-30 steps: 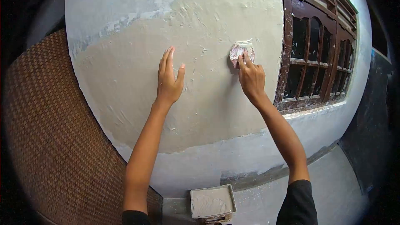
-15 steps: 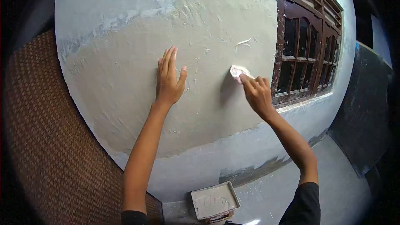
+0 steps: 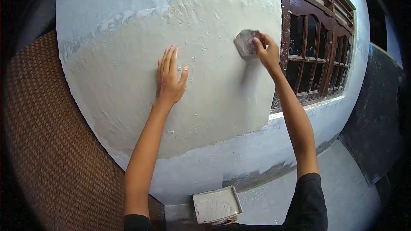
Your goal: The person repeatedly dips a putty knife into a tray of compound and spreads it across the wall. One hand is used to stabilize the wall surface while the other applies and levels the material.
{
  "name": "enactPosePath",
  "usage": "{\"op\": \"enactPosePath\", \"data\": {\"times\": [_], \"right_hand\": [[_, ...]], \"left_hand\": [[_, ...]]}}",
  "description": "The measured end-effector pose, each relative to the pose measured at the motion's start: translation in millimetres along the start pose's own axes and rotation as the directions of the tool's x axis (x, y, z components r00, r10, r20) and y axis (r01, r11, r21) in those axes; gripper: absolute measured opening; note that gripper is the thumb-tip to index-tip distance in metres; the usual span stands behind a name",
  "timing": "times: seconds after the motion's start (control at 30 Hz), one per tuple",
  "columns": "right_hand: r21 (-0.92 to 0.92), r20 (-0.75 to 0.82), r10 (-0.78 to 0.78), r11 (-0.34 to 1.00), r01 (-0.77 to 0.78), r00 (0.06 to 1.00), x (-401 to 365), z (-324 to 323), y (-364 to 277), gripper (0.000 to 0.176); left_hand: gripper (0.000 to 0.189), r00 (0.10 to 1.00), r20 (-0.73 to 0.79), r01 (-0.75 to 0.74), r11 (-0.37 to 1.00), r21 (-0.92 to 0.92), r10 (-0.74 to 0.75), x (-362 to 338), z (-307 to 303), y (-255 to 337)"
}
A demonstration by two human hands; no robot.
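My right hand [image 3: 268, 52] grips a putty scraper [image 3: 245, 42], its flat greyish blade held against the upper right of the plastered wall [image 3: 209, 85]. Part of the scraper is hidden behind my fingers. A damp beige coat with small ridges and flecks covers the middle of the wall. My left hand [image 3: 169, 77] lies with fingers stretched out and thumb apart at the wall, left of the scraper, holding nothing. Below, on the floor, sits a rectangular tray [image 3: 238, 201] with beige paste in it.
Right of the coated area is a dark wooden window [image 3: 314, 42] with a pale sill. A woven brown panel [image 3: 55, 137] stands along the left. Grey floor [image 3: 274, 201] lies below, and a dark board [image 3: 372, 115] leans at the far right.
My right hand has moved up with the scraper, and the blade's angle has turned. The white streak of paste near the window no longer shows. My left hand has stayed nearly in place.
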State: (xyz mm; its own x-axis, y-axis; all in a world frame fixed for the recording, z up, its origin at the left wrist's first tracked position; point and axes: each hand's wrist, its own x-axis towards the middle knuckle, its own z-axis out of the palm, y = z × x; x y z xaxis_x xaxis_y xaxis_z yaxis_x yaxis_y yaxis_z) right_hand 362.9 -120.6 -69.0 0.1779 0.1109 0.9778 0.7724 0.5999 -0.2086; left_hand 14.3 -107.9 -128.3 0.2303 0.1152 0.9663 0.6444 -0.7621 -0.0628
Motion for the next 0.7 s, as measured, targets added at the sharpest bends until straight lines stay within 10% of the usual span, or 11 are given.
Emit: {"op": "enactPosePath", "data": {"times": [0.2, 0.27, 0.47, 0.6, 0.7], "right_hand": [[0.295, -0.412, 0.355, 0.923, -0.245, 0.839, 54, -32, 41, 0.027], [0.456, -0.246, 0.328, 0.869, -0.190, 0.912, 40, -29, 20, 0.030], [-0.053, 0.002, -0.111, 0.992, 0.111, 0.994, 9, -1, 17, 0.035], [0.086, -0.441, 0.182, 0.983, -0.160, 0.879, 48, -38, 59, 0.031], [0.349, -0.401, 0.373, 0.907, -0.237, 0.837, 40, -49, 48, 0.030]], "left_hand": [[0.063, 0.998, -0.039, 0.044, 0.999, 0.016, -0.043, 7, 7, 14], [0.063, 0.997, -0.050, 0.054, 0.999, 0.004, -0.054, 8, 13, 17], [0.062, 0.996, -0.044, 0.076, 0.996, 0.049, -0.074, 8, 26, 31], [0.062, 0.994, -0.043, 0.105, 0.993, 0.061, -0.103, 0, 27, 33], [0.062, 0.994, -0.035, 0.109, 0.990, 0.089, -0.106, -3, 29, 32]]}}
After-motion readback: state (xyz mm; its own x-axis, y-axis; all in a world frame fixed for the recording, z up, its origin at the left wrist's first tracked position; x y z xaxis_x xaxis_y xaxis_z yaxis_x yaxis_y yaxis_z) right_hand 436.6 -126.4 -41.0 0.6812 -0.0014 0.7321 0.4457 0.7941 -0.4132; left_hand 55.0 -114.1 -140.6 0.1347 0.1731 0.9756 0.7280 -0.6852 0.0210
